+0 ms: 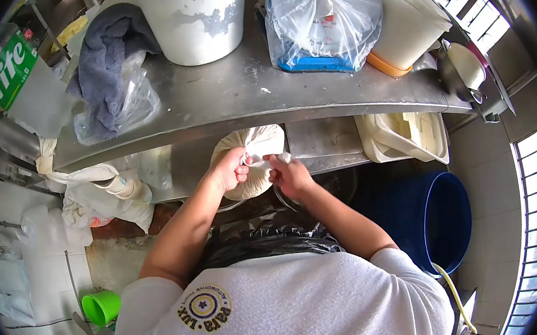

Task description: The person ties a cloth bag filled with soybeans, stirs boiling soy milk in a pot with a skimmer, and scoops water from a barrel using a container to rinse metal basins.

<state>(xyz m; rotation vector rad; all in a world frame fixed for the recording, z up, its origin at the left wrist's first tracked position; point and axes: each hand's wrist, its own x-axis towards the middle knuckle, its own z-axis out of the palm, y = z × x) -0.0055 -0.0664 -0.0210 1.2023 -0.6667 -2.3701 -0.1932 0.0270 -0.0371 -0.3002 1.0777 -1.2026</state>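
A bulging off-white cloth bag (254, 185) hangs or rests at the front of the steel table, below the tabletop; its contents are hidden. My left hand (233, 169) is closed on the gathered cloth at the bag's neck. On the other side of the neck, my right hand (290, 176) grips a twisted end of the same cloth, its fingers wrapped round. The two hands are a short way apart, with taut cloth between them.
Above, the steel table (210, 102) holds a white bucket (199, 22), a grey towel (109, 53) and a plastic-wrapped blue-based item (326, 23). White plastic trays (401, 138) sit on the lower shelf. A blue barrel (416, 224) stands at right, a green cup (101, 307) lower left.
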